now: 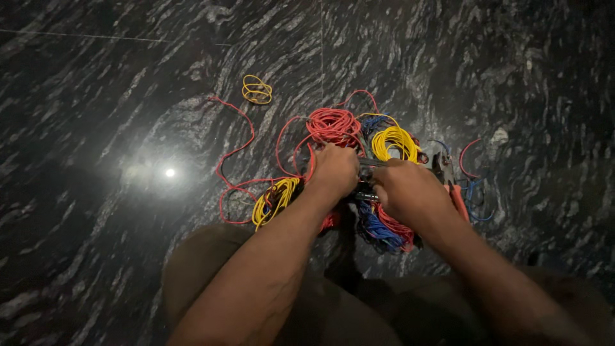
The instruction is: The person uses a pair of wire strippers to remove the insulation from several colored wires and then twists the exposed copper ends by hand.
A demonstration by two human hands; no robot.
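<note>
Left hand and right hand both curled tight round a dark tool, possibly pliers, just below the red wire coil; yellow coil right of that coil. Likely risk: loose red strand left of the coil snagging, dragging bundles into a tangle

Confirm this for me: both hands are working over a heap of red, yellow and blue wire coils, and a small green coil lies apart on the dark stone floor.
Not quite. The head view shows the small separate coil is yellow, not green. The rest stands.
</note>
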